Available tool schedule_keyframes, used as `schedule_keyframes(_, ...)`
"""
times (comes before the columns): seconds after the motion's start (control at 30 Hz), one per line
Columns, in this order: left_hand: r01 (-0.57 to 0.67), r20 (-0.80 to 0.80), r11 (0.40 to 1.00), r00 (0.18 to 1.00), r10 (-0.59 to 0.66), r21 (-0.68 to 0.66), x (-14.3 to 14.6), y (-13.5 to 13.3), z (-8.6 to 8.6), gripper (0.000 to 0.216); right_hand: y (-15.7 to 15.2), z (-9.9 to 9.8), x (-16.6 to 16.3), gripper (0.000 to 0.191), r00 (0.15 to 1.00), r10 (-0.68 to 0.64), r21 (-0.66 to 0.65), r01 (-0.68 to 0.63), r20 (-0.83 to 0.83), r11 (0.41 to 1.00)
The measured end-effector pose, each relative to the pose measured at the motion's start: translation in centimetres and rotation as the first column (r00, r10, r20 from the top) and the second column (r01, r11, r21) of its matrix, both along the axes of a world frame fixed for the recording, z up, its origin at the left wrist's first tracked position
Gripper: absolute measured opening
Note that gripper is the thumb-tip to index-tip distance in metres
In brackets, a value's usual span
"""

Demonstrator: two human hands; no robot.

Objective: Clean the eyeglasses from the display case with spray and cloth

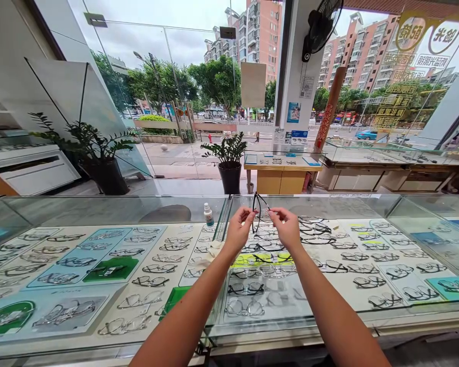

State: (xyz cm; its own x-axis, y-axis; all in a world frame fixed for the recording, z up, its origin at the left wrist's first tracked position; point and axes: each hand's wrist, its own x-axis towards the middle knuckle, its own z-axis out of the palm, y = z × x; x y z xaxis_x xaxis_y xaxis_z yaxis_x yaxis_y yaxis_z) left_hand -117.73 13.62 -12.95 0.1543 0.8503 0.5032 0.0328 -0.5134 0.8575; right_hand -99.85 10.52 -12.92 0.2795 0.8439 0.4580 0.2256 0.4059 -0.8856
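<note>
A pair of dark-framed eyeglasses is held up above the glass counter, turned edge-on to me. My left hand pinches the frame between thumb and fingers. With its fingertips, my right hand grips a temple arm of the same eyeglasses. Below my hands, more eyeglasses lie in rows on and under the glass. A pale crumpled cloth sits beside my left forearm, partly hidden by it. A small white bottle with a blue-green lower part stands on the counter to the left.
Display cases with many eyeglasses stretch left and right. Beyond the counter stand potted plants, a wooden display table and further showcases. A black fan hangs on the pillar. Glass panels face the street.
</note>
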Motion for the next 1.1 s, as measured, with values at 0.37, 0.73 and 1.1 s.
schedule_keyframes(0.37, -0.016, -0.116, 0.999, 0.993, 0.021, 0.042, -0.7, 0.4, -0.6, 0.029, -1.0, 0.6, 0.7, 0.039, 0.899, -0.412, 0.317, 0.35, 0.152, 0.881)
schedule_keyframes(0.73, -0.015, -0.066, 1.0, 0.998, 0.016, 0.019, 0.1, -0.2, -0.6, 0.029, -1.4, -0.4, -1.5, 0.034, 0.835, -0.191, 0.373, -0.018, 0.516, 0.928)
schedule_keyframes(1.1, -0.115, 0.051, 0.993, 0.992, 0.114, 0.01, -0.1, 0.3, -1.0, 0.031, -1.1, -0.6, -0.9, 0.034, 0.833, -0.255, 0.313, 0.104, 0.492, 0.944)
